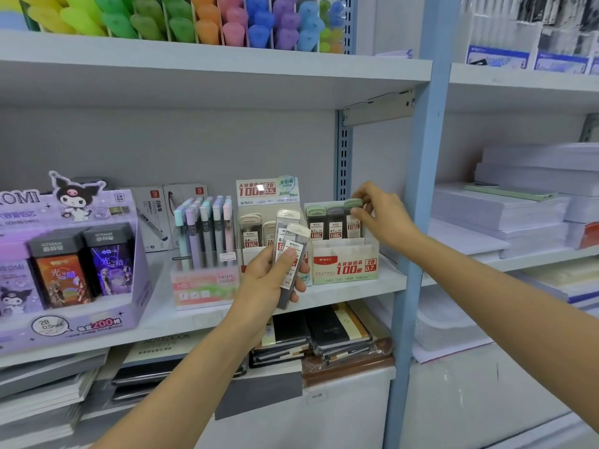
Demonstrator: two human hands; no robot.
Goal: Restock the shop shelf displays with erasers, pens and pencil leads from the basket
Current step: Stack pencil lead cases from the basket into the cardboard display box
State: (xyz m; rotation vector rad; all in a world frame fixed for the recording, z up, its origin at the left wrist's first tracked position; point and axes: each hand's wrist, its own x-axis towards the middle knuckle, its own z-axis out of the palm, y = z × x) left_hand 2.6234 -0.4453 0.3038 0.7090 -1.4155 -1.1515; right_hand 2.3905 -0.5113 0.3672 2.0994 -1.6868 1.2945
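The 0.7 display box (345, 265) stands at the right end of the middle shelf (356, 291). Three green-capped lead cases (325, 223) stand upright, side by side, in its back row. The right hand (382, 215) reaches in from the right and pinches the third case (354, 222), the rightmost, thumb low on its label and fingers over its cap. White dividers show in the box's front tiers.

In front of the box's left corner, the left hand (272, 273) grips two white-capped lead cases (291, 251), fanned slightly, thumb pressed across the nearer one. Behind that hand, touching the box's left side, is the 0.5 display box (269, 196) with a few white-capped cases; the hand hides part of the row, so I cannot count them. Further left comes one rack of pastel mechanical pencils (204, 231), then one purple display carton (64, 254) holding two dark packs.

Right of the box a strip of bare shelf runs to the blue upright (421, 157), near the right wrist. The upper shelf (227, 69) sits well above the box. The box stands back from the shelf's front edge. Below it lie stacked notebooks (337, 332); beyond the upright, piles of white paper (505, 209).
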